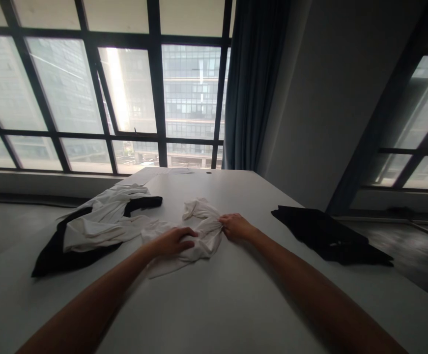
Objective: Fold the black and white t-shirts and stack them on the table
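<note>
A crumpled off-white garment (204, 223) lies in front of me on the white table (214, 295); its exact kind does not show. My right hand (236, 227) grips the garment's right edge, where folds gather toward the fingers. On its left part rests my left hand (175, 241), palm down, with a gap between thumb and forefinger. The cloth stretches left under that hand toward a loose heap of white clothing (103, 219). Whether the two white parts are one piece, I cannot tell.
Black clothing (77, 258) sticks out from under the white heap. At the table's right edge lies a flat black garment (331, 236). Thin white sheets (175, 171) and a small dark disc (209, 172) are at the far end, near a blue curtain (252, 88) and windows.
</note>
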The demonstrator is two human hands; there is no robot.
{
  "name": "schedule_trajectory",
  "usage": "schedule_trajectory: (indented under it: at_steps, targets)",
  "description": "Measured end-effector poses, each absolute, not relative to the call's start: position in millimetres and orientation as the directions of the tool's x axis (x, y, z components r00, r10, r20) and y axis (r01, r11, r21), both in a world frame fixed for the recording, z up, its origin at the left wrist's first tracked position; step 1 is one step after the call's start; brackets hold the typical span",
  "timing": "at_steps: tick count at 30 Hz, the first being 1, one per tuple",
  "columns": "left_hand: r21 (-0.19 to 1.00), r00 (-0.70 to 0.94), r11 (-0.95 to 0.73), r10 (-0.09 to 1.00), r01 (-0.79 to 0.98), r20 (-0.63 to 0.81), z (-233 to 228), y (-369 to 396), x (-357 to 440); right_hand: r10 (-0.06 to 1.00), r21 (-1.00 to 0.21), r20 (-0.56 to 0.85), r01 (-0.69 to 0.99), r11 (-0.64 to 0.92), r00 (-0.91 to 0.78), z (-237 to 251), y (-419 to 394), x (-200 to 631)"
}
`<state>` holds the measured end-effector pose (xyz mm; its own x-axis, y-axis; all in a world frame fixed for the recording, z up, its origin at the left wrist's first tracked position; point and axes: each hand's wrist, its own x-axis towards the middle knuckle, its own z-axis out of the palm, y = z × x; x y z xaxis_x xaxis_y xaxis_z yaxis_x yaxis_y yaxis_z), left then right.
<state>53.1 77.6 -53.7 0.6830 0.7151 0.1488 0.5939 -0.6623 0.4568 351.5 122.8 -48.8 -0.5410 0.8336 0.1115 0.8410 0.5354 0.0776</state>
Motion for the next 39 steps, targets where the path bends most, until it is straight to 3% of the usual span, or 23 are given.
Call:
schedule_trajectory:
  at_steps: [5,9,12,18,20,23,25,28,31,33,36,39]
  targets:
    - [0.222,0.464,-0.467,0.883,0.856,0.072,-53,94,13,0.966,0.239,0.092,0.948,0.212,-0.239,-38,121,381]
    - [0.134,0.366,-0.369,0.930,0.920,0.041,-58,98,6,0.996,0.233,0.064,0.971,0.043,-0.060,-27,109,394]
    - [0.124,0.316,-0.328,0.942,0.936,0.110,-61,101,7,0.992,0.143,0.034,0.983,0.114,-0.120,-22,107,412]
    - [0.124,0.255,-0.292,0.935,0.948,0.246,-65,114,-2,0.950,-0.209,-0.064,0.935,0.287,-0.306,-33,114,467]
    - [0.110,0.255,-0.296,0.923,0.949,0.286,-63,117,-7,0.947,-0.232,-0.069,0.929,0.289,-0.312,-36,116,476]
    - [0.094,0.225,-0.277,0.902,0.956,0.369,-58,119,-14,0.956,-0.198,0.037,0.935,0.294,-0.292,-34,117,478]
    - [0.160,0.149,-0.254,0.865,0.954,0.479,-51,119,-18,0.952,-0.199,0.166,0.937,0.287,-0.256,-29,117,476]
    - [0.387,-0.102,-0.208,0.759,0.898,0.643,-41,117,-24,0.914,-0.257,0.375,0.930,0.262,-0.154,-21,115,474]
    - [0.624,-0.382,-0.166,0.663,0.764,0.644,-33,112,-29,0.842,-0.338,0.536,0.899,0.279,-0.060,-16,113,473]
    - [0.719,-0.497,-0.187,0.607,0.669,0.620,-29,110,-32,0.828,-0.364,0.560,0.888,0.283,-0.034,-15,111,470]
    - [0.767,-0.564,-0.277,0.544,0.578,0.622,-28,112,-33,0.856,-0.366,0.514,0.890,0.273,-0.052,-15,110,464]
    - [0.819,-0.496,-0.305,0.675,0.486,0.546,-34,117,-31,0.878,-0.389,0.472,0.875,0.286,-0.078,-19,112,460]
